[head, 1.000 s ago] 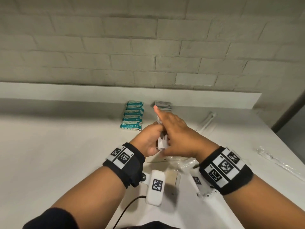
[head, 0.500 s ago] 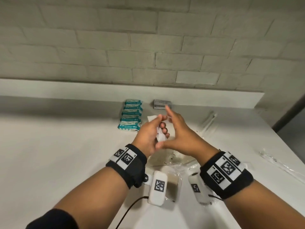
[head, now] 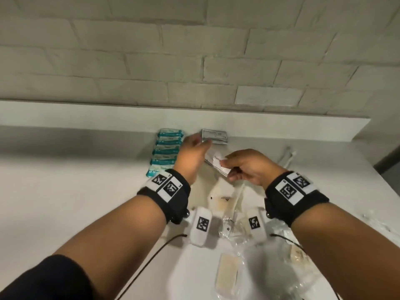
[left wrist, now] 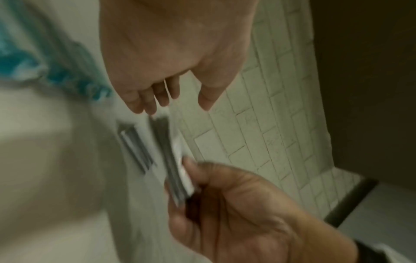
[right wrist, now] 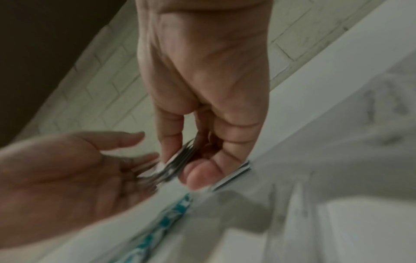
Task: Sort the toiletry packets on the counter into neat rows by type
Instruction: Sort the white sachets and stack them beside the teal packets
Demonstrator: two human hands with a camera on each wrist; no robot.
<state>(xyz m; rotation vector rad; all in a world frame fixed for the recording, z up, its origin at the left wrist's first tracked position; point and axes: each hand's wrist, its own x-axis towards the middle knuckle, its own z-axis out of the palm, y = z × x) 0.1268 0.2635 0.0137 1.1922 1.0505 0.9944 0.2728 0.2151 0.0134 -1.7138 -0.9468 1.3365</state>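
White bench [head: 65,191] against pale brick wall [head: 194,61], raised ledge [head: 86,113] at the back. Right hand [head: 249,167] pinches a stack of white packets [head: 216,164]; left hand [head: 192,154] just beside it, fingers loose, holding nothing. Teal packets [head: 165,151] in a row left of left hand, grey packet [head: 214,136] just beyond it. Clear wrappers [head: 233,230] lie under the wrists.

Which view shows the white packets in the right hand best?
Head view: the white packets show clearly, fanned, pinched by the right hand. Left wrist shows them blurred and edge-on; right wrist shows only blurred edges between the fingers.
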